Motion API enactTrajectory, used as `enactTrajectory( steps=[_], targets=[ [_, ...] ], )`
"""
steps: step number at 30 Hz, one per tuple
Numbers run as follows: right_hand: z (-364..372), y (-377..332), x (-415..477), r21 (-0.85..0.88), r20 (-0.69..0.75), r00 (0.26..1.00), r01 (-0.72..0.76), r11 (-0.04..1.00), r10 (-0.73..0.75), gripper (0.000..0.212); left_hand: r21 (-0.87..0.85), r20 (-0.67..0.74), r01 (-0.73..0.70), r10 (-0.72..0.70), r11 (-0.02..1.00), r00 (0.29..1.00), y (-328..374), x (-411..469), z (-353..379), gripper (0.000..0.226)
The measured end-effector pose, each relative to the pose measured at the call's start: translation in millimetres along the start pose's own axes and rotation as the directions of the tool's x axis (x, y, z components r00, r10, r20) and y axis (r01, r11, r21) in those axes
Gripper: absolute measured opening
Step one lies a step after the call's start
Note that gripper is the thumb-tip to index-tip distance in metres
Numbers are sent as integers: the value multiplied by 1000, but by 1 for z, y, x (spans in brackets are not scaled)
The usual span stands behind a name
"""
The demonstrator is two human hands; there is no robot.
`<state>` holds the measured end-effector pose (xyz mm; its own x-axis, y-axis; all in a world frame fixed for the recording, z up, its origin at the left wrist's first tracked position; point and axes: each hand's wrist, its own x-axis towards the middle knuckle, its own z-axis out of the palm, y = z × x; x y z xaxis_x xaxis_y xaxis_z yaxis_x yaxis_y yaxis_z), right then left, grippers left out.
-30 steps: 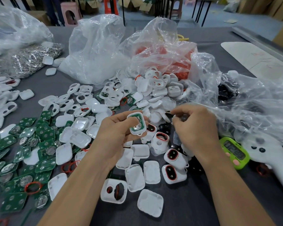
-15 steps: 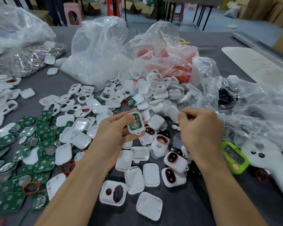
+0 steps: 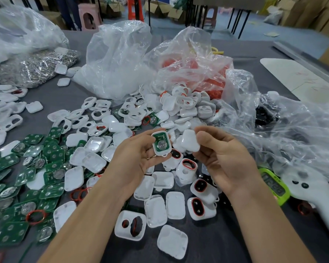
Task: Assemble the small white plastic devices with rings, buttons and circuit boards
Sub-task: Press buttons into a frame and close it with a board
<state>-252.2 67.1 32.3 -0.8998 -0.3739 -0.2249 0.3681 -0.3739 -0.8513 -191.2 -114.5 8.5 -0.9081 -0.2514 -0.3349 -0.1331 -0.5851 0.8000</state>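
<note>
Hands meet close together over a grey table (image 3: 235, 247), each clamped on one piece. The left hand (image 3: 139, 158) pinches a white plastic shell half (image 3: 161, 143) between thumb and curled fingers, its open face toward the camera. A green board and a round silver cell sit inside it. The right hand (image 3: 228, 160) grips a white rounded plastic cover (image 3: 190, 142) at its fingertips, just beside the shell half; whether the two parts touch I cannot tell. Below the hands lie loose white square lids (image 3: 174, 205) and closed white devices with red-ringed openings (image 3: 203, 188). A spread of loose green circuit boards (image 3: 27, 177) covers the table's left side, with a thin red ring (image 3: 35, 216) on top. Behind the hands a heap of empty white shells (image 3: 179, 109) spills from crumpled clear plastic bags (image 3: 120, 59). At the right lie a lime-green digital timer (image 3: 273, 185) and a white handheld tool (image 3: 315, 198).
</note>
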Motion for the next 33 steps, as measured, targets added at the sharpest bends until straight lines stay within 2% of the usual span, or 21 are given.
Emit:
enactTrajectory(
  steps=[5, 11, 13, 15, 16, 18, 20, 23, 25, 28, 30, 33],
  targets=[
    [-4, -1, 1, 139, 16, 996, -92, 986, 91, 14, 0, 12, 1, -1, 1000, 1000, 0, -1, 2, 35],
    [-2, 1, 4, 249, -6, 994, -104, 963, 108, 17, -10, 33, 24, -24, 1000, 999, 1, -3, 1, 41],
    [-3, 5, 6, 145, -63, 994, -75, 987, 85, 12, -19, 42, 24, -24, 1000, 999, 0, -3, 1, 43],
    [-4, 9, 8, -167, -171, 985, -15, 986, -14, 16, -32, 59, 28, -26, 999, 998, 0, -3, 1, 44],
    [-5, 12, 9, -376, -217, 971, 15, 926, -104, 18, -40, 71, 32, -29, 999, 997, 0, -3, 1, 43],
    [-7, 14, 9, -718, -205, 932, 65, 693, -299, 14, -59, 96, 43, -38, 997, 995, 1, -2, 1, 43],
    [-8, 14, 5, -862, -98, 906, 129, 489, -412, 9, -86, 116, 60, -50, 995, 992, 1, -2, 0, 45],
    [-12, 5, 1, -931, 11, 910, 160, 327, -414, 16, -121, 133, 80, -64, 989, 989, 3, -3, -1, 49],
    [-17, -5, -1, -941, 109, 926, 213, 264, -360, 36, -139, 146, 94, -74, 986, 987, 4, -3, -1, 50],
    [-18, -16, -5, -941, 274, 941, 305, 147, -200, 66, -154, 170, 118, -92, 981, 981, 5, -4, -1, 54],
    [-18, -16, -6, -944, 320, 945, 324, 58, -74, 75, -159, 185, 128, -98, 979, 978, 6, -4, -1, 54],
    [-19, -13, -6, -953, 294, 955, 296, 68, -33, 77, -170, 197, 132, -98, 977, 976, 7, -4, -1, 54]
  ],
)
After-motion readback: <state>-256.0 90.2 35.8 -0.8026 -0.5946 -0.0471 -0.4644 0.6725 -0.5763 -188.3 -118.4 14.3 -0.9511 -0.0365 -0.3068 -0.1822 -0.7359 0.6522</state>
